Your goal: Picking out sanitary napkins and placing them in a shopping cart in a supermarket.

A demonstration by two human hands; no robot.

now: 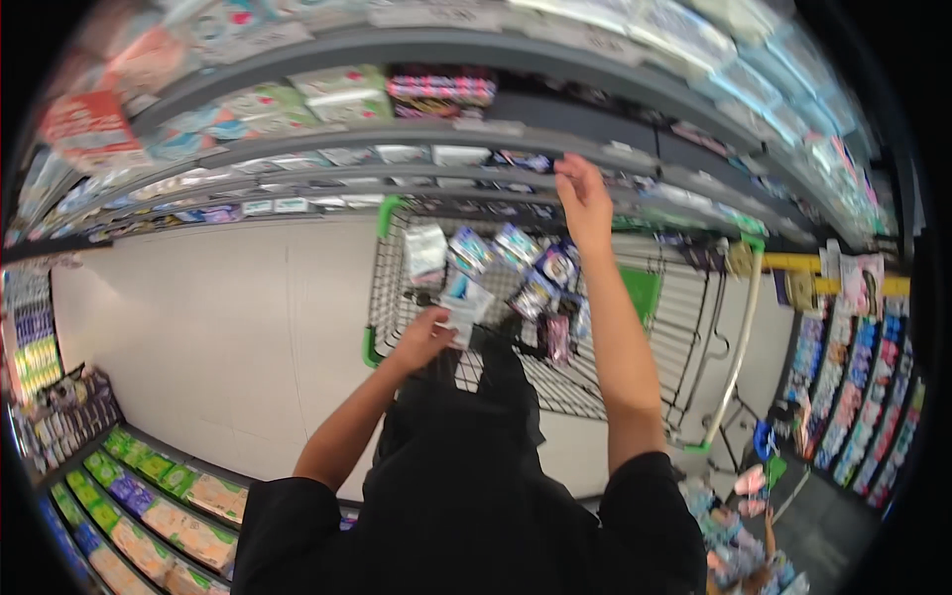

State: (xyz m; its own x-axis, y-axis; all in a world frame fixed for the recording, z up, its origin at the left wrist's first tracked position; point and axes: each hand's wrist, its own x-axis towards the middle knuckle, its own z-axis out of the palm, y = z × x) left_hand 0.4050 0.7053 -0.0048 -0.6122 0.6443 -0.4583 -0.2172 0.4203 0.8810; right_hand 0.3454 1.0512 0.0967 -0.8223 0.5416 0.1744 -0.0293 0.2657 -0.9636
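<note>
My left hand is over the near left part of a wire shopping cart, its fingers closed on a pale plastic packet. My right hand is raised at the shelf front beyond the cart, slightly blurred, its fingers a little apart and nothing visible in them. Inside the cart lie a white pack, two blue-and-white packs, dark blue packs and a pink packet. My right forearm hides part of the cart.
Store shelves with packaged goods run across the far side. More shelves hold green and peach packs at lower left. Racks stand at right, beyond the cart handle. Another person is at lower right. Pale floor lies left of the cart.
</note>
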